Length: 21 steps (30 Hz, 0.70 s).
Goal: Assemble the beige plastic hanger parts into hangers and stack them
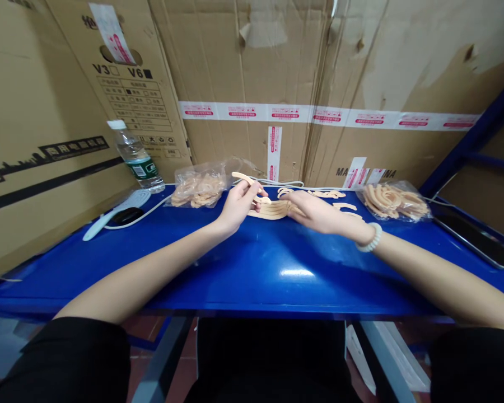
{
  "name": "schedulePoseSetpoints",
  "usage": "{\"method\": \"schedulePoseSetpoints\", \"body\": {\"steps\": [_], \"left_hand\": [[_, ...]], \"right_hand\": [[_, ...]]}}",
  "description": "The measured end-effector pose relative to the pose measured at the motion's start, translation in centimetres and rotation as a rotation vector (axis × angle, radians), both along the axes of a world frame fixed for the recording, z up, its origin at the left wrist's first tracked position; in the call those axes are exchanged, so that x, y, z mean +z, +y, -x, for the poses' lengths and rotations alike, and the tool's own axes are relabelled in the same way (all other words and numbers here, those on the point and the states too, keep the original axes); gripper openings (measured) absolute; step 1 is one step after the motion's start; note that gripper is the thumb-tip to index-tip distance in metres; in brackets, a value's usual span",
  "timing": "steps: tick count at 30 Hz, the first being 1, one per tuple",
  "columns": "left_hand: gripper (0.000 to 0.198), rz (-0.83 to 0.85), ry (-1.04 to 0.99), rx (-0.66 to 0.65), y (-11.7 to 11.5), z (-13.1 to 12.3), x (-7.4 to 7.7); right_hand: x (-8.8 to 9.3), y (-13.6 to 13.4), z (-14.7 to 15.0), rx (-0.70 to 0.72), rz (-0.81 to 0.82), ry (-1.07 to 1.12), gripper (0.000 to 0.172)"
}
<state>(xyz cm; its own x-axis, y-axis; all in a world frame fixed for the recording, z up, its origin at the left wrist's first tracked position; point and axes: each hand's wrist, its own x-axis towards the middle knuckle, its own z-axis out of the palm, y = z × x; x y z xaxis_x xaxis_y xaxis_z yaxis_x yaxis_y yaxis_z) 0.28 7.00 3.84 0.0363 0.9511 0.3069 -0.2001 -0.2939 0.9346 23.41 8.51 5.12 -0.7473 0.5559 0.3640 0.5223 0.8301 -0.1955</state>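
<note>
My left hand (240, 206) is closed on a thin beige curved strip (242, 177), which slants up past the fingers. Beneath it, several similar curved strips (271, 210) lie side by side in a tight row on the blue table (243, 263). At the right end of that row, the bent fingers of my right hand (313, 211) close over the strips; the fingertips are partly hidden. More loose beige pieces (327, 194) lie behind and to the right of my right hand.
Clear bags of beige pieces stand left (199, 187) and right (392, 200). Farther left are a water bottle (138, 159), a pale blue hairbrush (117, 212) and a black object with a cable (128, 216). A phone (481, 240) lies far right. Cardboard (243, 73) walls the back.
</note>
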Motion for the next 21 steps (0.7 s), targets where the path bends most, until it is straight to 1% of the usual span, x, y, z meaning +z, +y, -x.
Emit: {"method": "schedulePoseSetpoints", "body": {"steps": [2, 4, 6, 8, 11, 13, 15, 19, 21], "left_hand": [[0.019, 0.047, -0.002, 0.003, 0.0, 0.3, 0.5], [0.019, 0.084, -0.015, 0.012, 0.1, 0.4, 1.0], [0.018, 0.113, -0.031, 0.009, 0.2, 0.4, 1.4], [0.017, 0.146, -0.052, 0.001, 0.3, 0.4, 1.4], [0.018, 0.189, -0.085, -0.025, 0.4, 0.7, 0.9], [0.018, 0.197, -0.090, -0.055, 0.3, 1.3, 0.3], [0.016, 0.214, -0.088, -0.069, 0.2, 2.2, -0.5], [0.019, 0.282, -0.114, -0.025, 0.2, 4.0, -1.7], [0.020, 0.309, -0.123, 0.003, 0.4, 4.4, -2.2]], "right_hand": [[-1.8, -1.6, -1.8, -0.007, -0.077, -0.193, 0.057], [-3.4, -2.8, -3.4, -0.076, -0.050, -0.295, 0.072], [-4.3, -3.3, -4.5, -0.128, 0.018, -0.346, 0.079], [-4.7, -3.0, -5.0, -0.144, 0.061, -0.360, 0.082], [-4.6, -1.7, -5.0, -0.148, 0.069, -0.346, 0.082], [-4.5, -1.0, -4.9, -0.144, 0.057, -0.344, 0.081], [-4.3, -0.7, -5.0, -0.149, 0.010, -0.337, 0.079], [-4.0, -1.4, -5.9, -0.204, -0.128, -0.288, 0.063], [-3.9, -2.1, -6.4, -0.218, -0.150, -0.272, 0.054]]}}
